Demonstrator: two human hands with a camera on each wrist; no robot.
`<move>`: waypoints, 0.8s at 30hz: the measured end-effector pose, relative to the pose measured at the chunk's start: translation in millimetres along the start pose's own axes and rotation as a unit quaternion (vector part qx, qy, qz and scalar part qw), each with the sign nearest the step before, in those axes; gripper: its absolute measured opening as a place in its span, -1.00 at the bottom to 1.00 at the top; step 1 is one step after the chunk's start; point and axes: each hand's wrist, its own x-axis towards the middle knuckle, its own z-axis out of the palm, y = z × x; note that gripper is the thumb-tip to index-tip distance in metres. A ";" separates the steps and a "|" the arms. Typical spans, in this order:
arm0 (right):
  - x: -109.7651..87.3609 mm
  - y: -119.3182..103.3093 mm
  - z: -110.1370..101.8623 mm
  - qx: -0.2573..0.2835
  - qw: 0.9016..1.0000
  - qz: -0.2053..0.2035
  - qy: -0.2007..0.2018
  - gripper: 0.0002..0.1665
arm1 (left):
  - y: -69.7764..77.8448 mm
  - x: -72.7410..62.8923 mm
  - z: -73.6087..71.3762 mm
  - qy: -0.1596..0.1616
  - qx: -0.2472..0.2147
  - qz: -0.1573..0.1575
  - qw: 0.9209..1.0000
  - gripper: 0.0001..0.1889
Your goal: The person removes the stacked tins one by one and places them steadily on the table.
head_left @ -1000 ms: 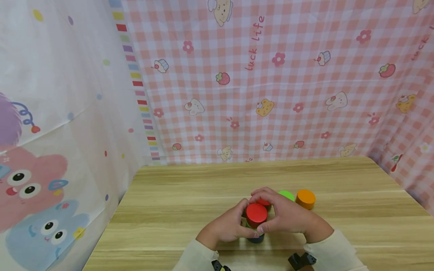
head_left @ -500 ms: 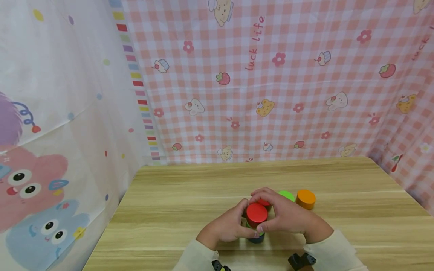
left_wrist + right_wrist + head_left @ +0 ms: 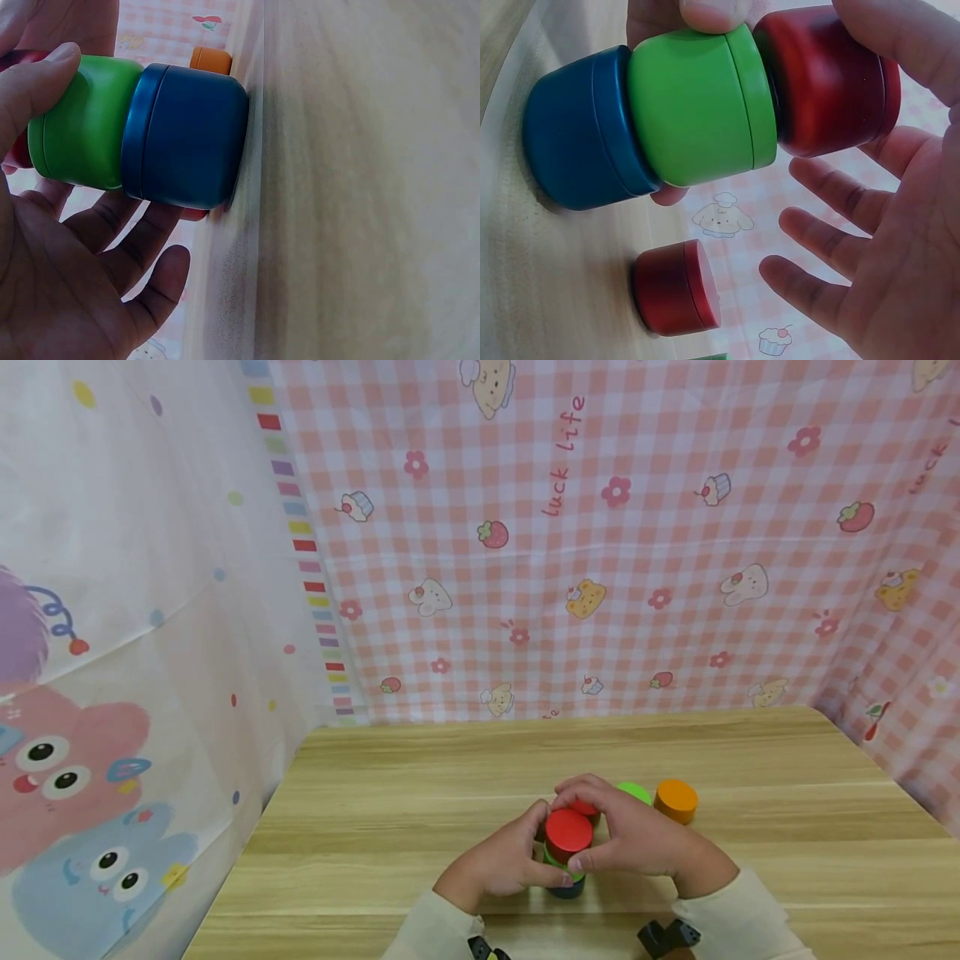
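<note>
Three small round lidded tins stand stacked in front of the person: a blue tin (image 3: pixel 581 135) on the table, a green tin (image 3: pixel 690 109) on it, and a red tin (image 3: pixel 568 833) on top. The left hand (image 3: pixel 504 860) grips the green tin, its thumb on the near side and fingers around the far side. The right hand (image 3: pixel 637 839) holds the red tin between thumb and index finger, with its other fingers spread apart in the right wrist view. In the head view the hands hide much of the two lower tins.
Just behind the stack stands a second red tin (image 3: pixel 675 289), partly covered by the right hand in the head view. To its right are another green tin (image 3: pixel 634 792) and an orange tin (image 3: pixel 677 802). A patterned cloth (image 3: pixel 570 543) hangs behind the wooden table (image 3: pixel 420 777).
</note>
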 end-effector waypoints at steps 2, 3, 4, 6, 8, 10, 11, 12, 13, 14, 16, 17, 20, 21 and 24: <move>-0.1 -0.4 -0.5 0.001 1.000 -0.002 0.001 -0.40 | 0.4 -0.3 0.1 0.001 -0.002 -0.001 1.000 -0.46; -0.1 -0.5 -0.8 0.001 1.000 -0.003 0.001 -0.39 | 0.7 -0.4 0.1 0.001 -0.004 -0.001 1.000 -0.47; -0.2 -0.8 -1.0 0.002 1.000 -0.004 0.002 -0.39 | 0.9 -0.5 0.2 0.002 -0.007 -0.002 1.000 -0.47; -0.2 -1.1 -1.4 0.004 1.000 -0.006 0.003 -0.39 | 1.2 -0.7 0.3 0.002 -0.010 -0.003 1.000 -0.48; -0.4 -1.1 -1.8 0.004 1.000 -0.009 0.005 -0.40 | 1.2 -0.5 0.4 0.002 -0.013 -0.004 1.000 -0.49; -0.6 -0.9 -2.2 0.003 1.000 -0.010 0.008 -0.41 | 1.2 -0.4 0.4 0.001 -0.013 -0.004 1.000 -0.49; -0.8 -0.9 -2.4 0.002 1.000 -0.011 0.010 -0.41 | 1.1 -0.5 0.3 0.001 -0.011 -0.004 1.000 -0.49; -1.0 -0.8 -2.7 0.003 1.000 -0.012 0.011 -0.42 | 0.9 -0.4 0.2 0.000 -0.011 -0.004 1.000 -0.49; -1.1 -0.6 -3.0 0.003 1.000 -0.013 0.013 -0.42 | 0.9 -0.3 0.2 0.000 -0.010 -0.005 1.000 -0.49; -1.3 -0.4 -3.3 0.004 1.000 -0.012 0.014 -0.42 | 0.8 -0.2 0.1 -0.001 -0.009 -0.006 1.000 -0.50; -1.6 0.0 -4.0 0.008 1.000 -0.011 0.016 -0.42 | 0.9 0.2 0.1 -0.002 -0.008 -0.007 1.000 -0.50; -1.8 0.1 -4.4 0.009 1.000 -0.009 0.017 -0.42 | 1.0 0.3 0.0 -0.003 -0.009 -0.008 1.000 -0.50; -2.4 0.4 -5.6 0.012 1.000 -0.002 0.019 -0.42 | 1.1 0.6 -0.1 -0.005 -0.010 -0.009 1.000 -0.49; -2.6 0.3 -5.9 0.013 1.000 0.000 0.020 -0.42 | 1.1 0.7 -0.1 -0.006 -0.010 -0.008 1.000 -0.49; -3.3 0.1 -6.9 0.016 1.000 0.006 0.020 -0.43 | 1.1 0.7 0.1 -0.007 -0.012 -0.008 1.000 -0.49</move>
